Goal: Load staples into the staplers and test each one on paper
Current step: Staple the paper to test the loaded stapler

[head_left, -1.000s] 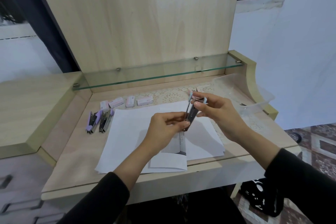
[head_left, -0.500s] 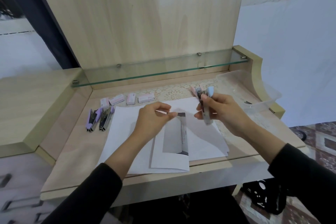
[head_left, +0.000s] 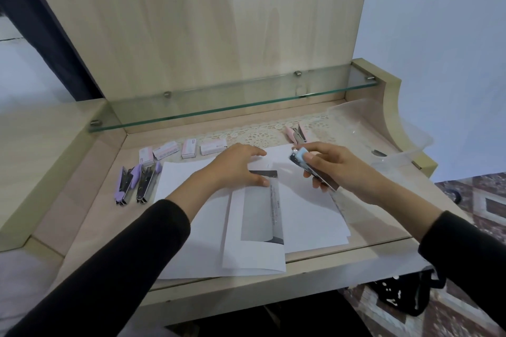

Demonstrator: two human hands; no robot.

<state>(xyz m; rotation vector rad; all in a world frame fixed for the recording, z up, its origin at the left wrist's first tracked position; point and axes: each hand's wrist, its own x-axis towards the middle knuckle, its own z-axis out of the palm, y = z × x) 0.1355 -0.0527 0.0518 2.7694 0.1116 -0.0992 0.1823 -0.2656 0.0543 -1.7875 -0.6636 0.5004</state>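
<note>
The right hand [head_left: 339, 169] curls its fingers round the blue stapler [head_left: 299, 159], just above the paper [head_left: 309, 208] on the table [head_left: 90, 200]; the left hand [head_left: 235, 169] rests loose-fingered on that paper; best to pin it flat, feed one edge fully into the stapler's mouth, then squeeze firmly once.

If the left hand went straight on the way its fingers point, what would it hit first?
Probably the blue stapler held by the right hand; the left hand points across the paper towards it, though height is unclear.
</note>
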